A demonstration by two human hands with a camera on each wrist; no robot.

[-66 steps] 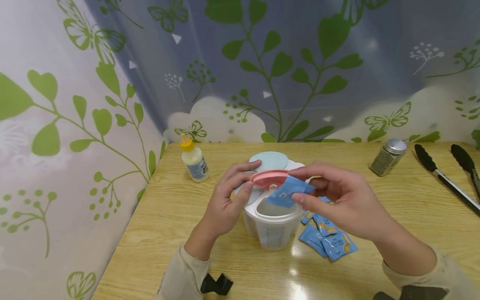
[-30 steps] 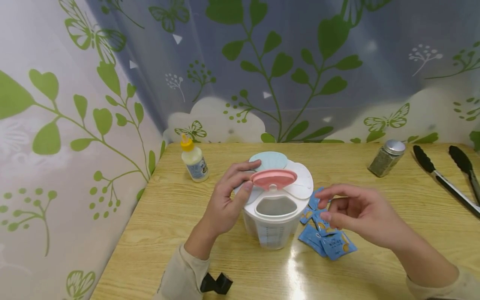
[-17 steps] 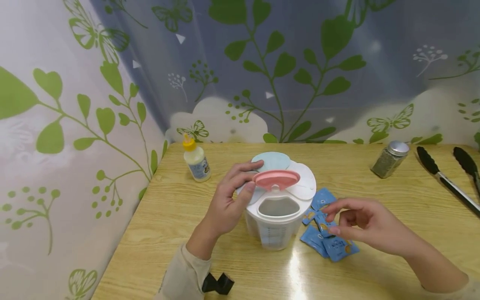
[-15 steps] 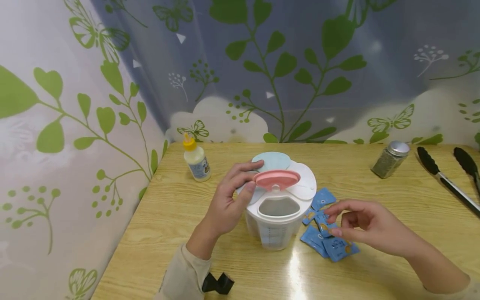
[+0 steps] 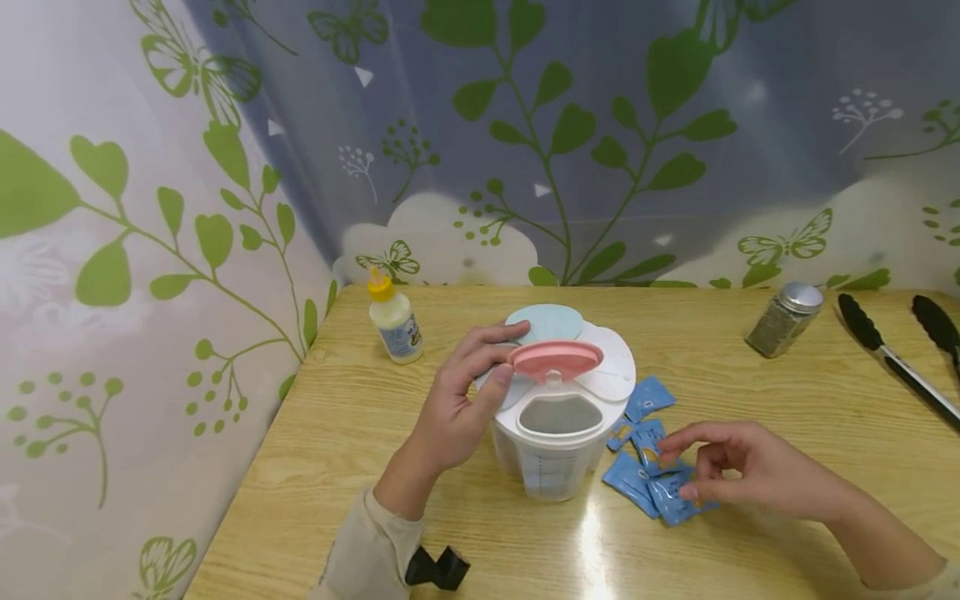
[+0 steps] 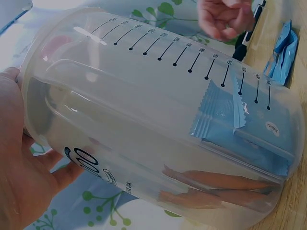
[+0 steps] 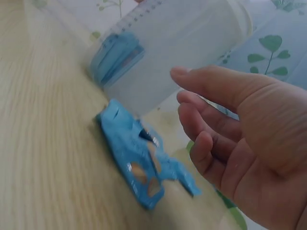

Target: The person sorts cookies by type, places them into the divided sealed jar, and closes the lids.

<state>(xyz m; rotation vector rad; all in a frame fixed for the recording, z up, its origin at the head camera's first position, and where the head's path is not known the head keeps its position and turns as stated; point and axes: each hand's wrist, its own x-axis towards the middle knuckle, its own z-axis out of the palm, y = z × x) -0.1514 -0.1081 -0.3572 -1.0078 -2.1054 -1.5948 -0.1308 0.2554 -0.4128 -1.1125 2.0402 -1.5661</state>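
A clear plastic storage container [image 5: 555,471] with a white lid stands on the table; one pink flap [image 5: 561,358] is raised above an uncovered opening. My left hand [image 5: 459,408] holds the lid's left side, thumb beside that flap. Through the wall, the left wrist view shows blue packets [image 6: 264,129] in one compartment and brown packets [image 6: 216,181] in another. My right hand [image 5: 765,471] holds nothing; its loosely bent fingers hover over several blue sachets [image 5: 630,479] on the table. In the right wrist view, thumb and fingers are apart, with the sachet pile [image 7: 129,148] just beyond.
A yellow-capped squeeze bottle [image 5: 396,327] stands back left. At the back right are a glass jar with a metal lid [image 5: 783,321] and black-tipped tongs [image 5: 900,358]. A patterned curtain [image 5: 480,167] hangs behind the table.
My right hand has let go of the blue sachet it held at the container's opening. It has since moved right and down to the sachet pile. The left hand keeps its hold.
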